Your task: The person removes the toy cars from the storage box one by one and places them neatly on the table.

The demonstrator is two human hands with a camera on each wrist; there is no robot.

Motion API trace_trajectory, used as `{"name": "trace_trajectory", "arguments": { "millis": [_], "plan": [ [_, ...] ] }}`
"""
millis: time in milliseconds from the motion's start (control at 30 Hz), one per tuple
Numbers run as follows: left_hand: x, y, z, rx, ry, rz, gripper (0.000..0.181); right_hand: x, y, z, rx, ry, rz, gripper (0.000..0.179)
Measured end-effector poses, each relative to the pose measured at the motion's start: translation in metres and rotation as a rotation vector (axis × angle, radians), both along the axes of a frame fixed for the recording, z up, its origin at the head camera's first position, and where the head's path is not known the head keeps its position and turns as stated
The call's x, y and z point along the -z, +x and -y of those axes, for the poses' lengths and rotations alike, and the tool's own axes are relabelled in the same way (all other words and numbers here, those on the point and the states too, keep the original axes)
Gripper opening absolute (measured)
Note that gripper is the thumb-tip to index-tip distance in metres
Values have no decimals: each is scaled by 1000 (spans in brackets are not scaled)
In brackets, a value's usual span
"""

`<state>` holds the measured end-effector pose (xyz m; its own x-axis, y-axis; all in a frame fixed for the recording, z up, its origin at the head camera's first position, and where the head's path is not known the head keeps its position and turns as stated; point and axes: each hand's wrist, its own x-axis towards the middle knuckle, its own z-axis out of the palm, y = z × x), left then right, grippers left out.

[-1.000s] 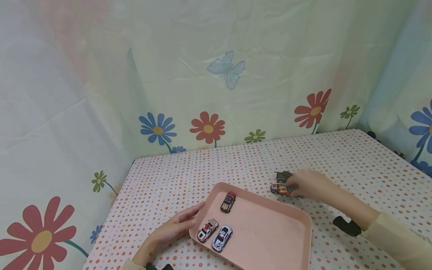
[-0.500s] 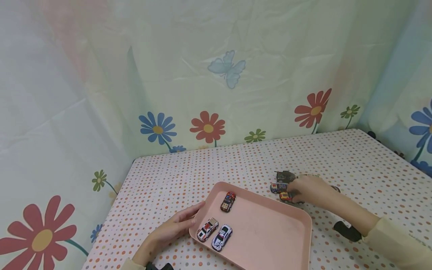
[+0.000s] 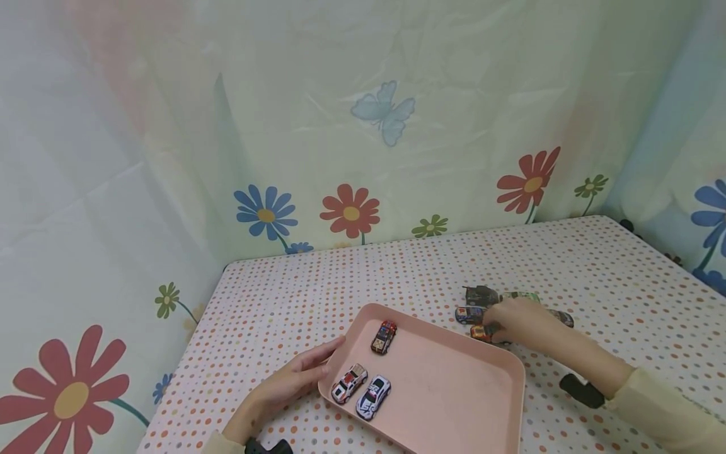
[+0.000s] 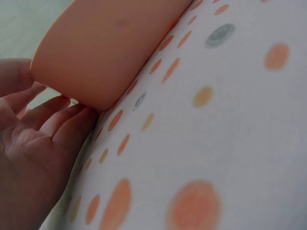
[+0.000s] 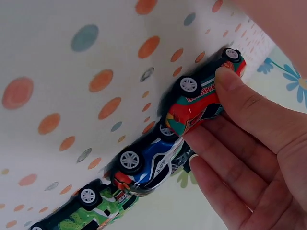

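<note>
My right hand [image 3: 522, 321] pinches a red and green toy car [image 5: 204, 98] between thumb and fingers, with the car's wheels close over the dotted tabletop. Beside it in the right wrist view stand a blue and white toy car [image 5: 146, 165] and a green one [image 5: 91, 213]. A pink tray [image 3: 442, 384] lies in front, tilted across the table. My left hand [image 3: 292, 375] rests against its left end, fingers extended along the wall [image 4: 110, 52]. Inside the tray are a dark red toy car [image 3: 384, 337], a white and red one [image 3: 349, 383] and a white one [image 3: 374, 398].
Behind my right hand sits a dark toy vehicle [image 3: 481, 295] with a thin barrel-like part. Another dark car [image 3: 561, 317] shows past the hand. The dotted tabletop [image 3: 340, 277] runs back to a flowered curtain [image 3: 454, 126].
My right hand has shifted slightly toward me, drawing the red and green car away from the blue one beside it. More of the cars behind shows. The left hand stays at the tray.
</note>
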<state>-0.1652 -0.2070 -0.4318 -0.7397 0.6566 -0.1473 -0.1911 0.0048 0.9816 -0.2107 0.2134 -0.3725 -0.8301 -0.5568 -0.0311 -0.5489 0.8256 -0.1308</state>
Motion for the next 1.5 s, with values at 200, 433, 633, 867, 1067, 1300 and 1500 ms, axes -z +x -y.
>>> {"name": "trace_trajectory", "arguments": {
  "millis": [200, 433, 633, 867, 1067, 1300, 1500],
  "plan": [
    [0, 0, -1, -2, 4, 3, 52, 1, 0, 4, -15, 44, -29, 18],
    [0, 0, 0, -11, 5, 12, 52, 1, 0, 7, -16, 56, -15, 17],
    [0, -1, -1, 8, 22, 13, 52, -8, -3, 10, -54, 26, -1, 11],
    [-2, -2, -1, -1, 16, 16, 52, -33, -9, 29, -94, -38, -54, 5],
    [-1, -1, -1, 3, 25, 7, 52, -50, -14, 51, -143, -53, -61, 21],
    [0, 0, -2, 7, 32, 2, 52, -58, -17, 71, -189, -63, -98, 19],
    [0, 0, -1, 7, 24, -2, 51, -62, -19, 88, -197, -55, -71, 21]
  ]
}}
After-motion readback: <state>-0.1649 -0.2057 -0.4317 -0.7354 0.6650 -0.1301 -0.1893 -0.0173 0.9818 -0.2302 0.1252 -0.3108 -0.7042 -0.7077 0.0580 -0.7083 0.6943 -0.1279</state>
